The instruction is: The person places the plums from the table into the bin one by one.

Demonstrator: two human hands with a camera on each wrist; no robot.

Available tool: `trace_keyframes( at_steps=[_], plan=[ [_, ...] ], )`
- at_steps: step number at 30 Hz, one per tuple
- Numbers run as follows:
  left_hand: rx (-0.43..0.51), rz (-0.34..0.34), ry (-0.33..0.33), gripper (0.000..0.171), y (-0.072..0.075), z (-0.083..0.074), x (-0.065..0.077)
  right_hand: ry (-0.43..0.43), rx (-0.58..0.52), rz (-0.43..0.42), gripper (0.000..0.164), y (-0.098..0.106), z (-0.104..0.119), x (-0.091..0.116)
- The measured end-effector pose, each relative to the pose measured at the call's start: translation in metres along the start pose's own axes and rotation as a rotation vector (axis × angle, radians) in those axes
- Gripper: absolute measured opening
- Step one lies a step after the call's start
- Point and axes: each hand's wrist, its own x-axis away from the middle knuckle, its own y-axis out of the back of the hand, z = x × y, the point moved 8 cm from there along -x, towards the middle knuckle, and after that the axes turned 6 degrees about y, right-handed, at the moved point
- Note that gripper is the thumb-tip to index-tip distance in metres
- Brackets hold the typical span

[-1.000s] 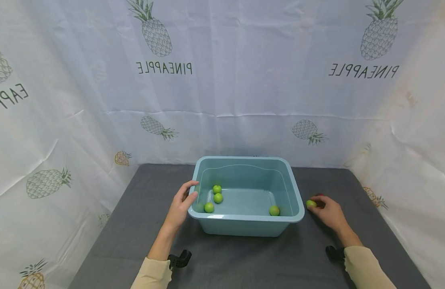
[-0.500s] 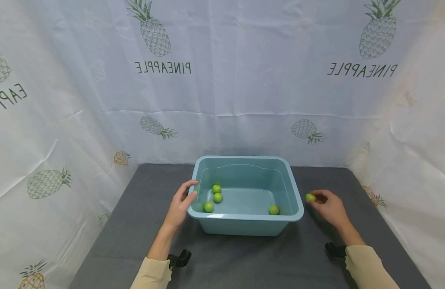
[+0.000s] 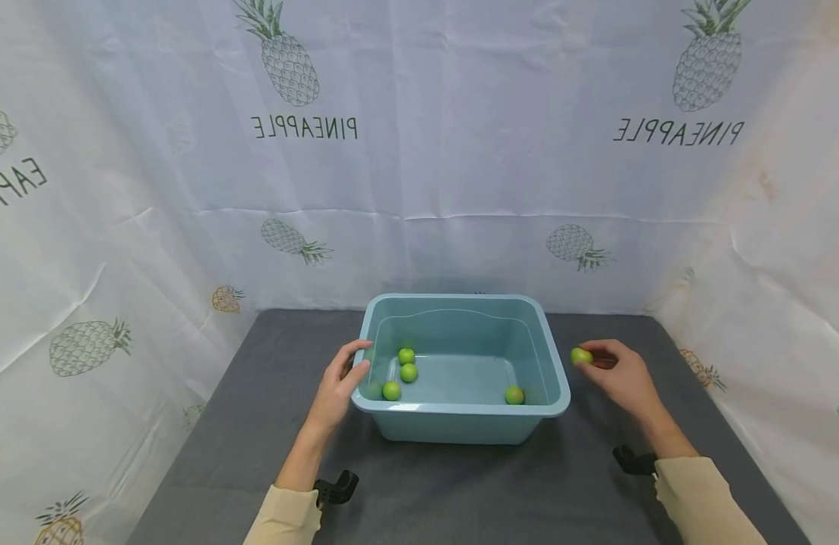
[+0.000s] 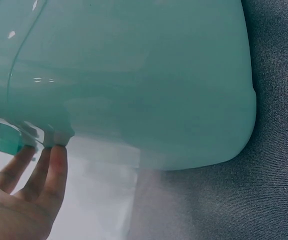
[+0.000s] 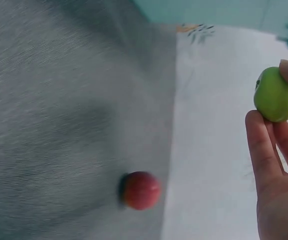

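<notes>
A light blue-green plastic basin [image 3: 464,430] stands on the dark cloth, with several small green fruits inside, among them a green fruit [image 3: 391,390] near its left front corner. My left hand [image 3: 336,390] grips the basin's left rim, the thumb on top; in the left wrist view its fingertips [image 4: 58,157] touch the rim from the outside. Right of the basin, my right hand [image 3: 623,378] pinches another small, round green fruit [image 5: 276,95] between thumb and fingers, lifted off the cloth. A red fruit [image 5: 142,190] lies on the cloth in the right wrist view; the head view does not show it.
Dark grey cloth [image 3: 460,499] covers the table. White curtains [image 3: 453,166] printed with pineapples hang behind it and along both sides. A black wrist mount [image 3: 337,487] sits on each forearm.
My right hand has lifted the green fruit from the cloth and moved away from me, along the basin's right side. The red fruit has gone from the head view. My left hand stays on the rim.
</notes>
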Motion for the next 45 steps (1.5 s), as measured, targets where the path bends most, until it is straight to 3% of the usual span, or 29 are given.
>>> trace_keyframes(
  at_steps=[13,24,35,45],
  plan=[
    [-0.002,-0.008,-0.014,0.036,-0.002,-0.004,-0.001,0.113,-0.034,0.012,0.039,0.026,0.061,-0.009],
    [-0.009,-0.008,-0.017,0.036,-0.002,-0.002,0.000,0.105,-0.004,0.035,0.041,0.035,0.098,-0.016],
    [-0.003,0.001,-0.023,0.036,-0.002,-0.003,0.001,0.140,-0.060,0.061,0.038,0.032,0.131,-0.026],
    [-0.010,0.005,-0.010,0.037,-0.001,-0.004,0.002,0.166,-0.108,0.091,0.037,0.014,0.154,-0.044]
  ],
)
